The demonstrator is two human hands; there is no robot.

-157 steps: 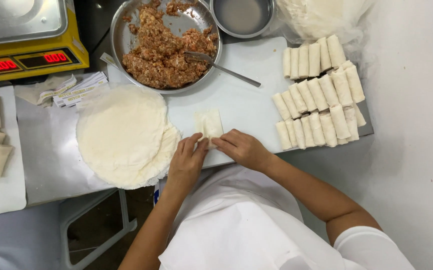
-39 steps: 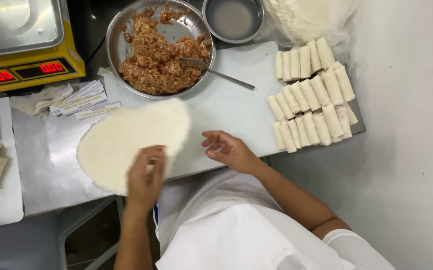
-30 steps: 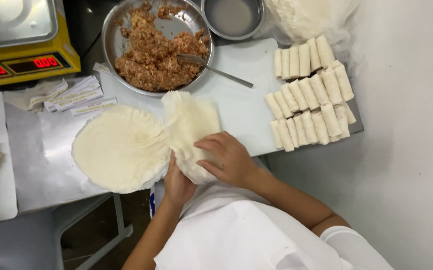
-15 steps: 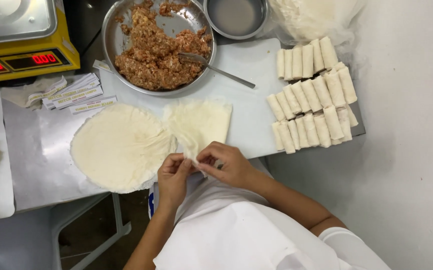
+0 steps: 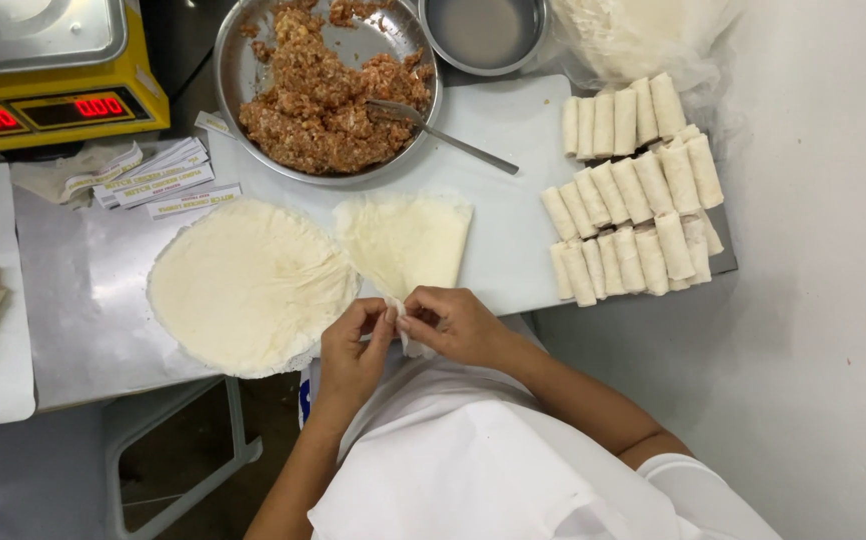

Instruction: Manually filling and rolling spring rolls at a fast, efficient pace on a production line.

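Both hands, left hand and right hand, pinch the near corner of a square spring-roll wrapper at the counter's near edge. Round wrapper stack touches its left edge; bare counter lies right, before the finished rolls; the filling bowl sits far.

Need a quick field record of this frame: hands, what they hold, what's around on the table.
left hand: pinches near corner of the single wrapper, at the table's near edge
right hand: pinches same corner, fingertips close to left hand's
single wrapper: thin squarish sheet, lying flat
wrapper stack: round pile, left of the sheet
filling bowl: metal, minced mix inside, spoon resting in it
small bowl: metal, right of filling bowl
finished rolls: rows at right
scale: yellow, far left
paper strips: below scale
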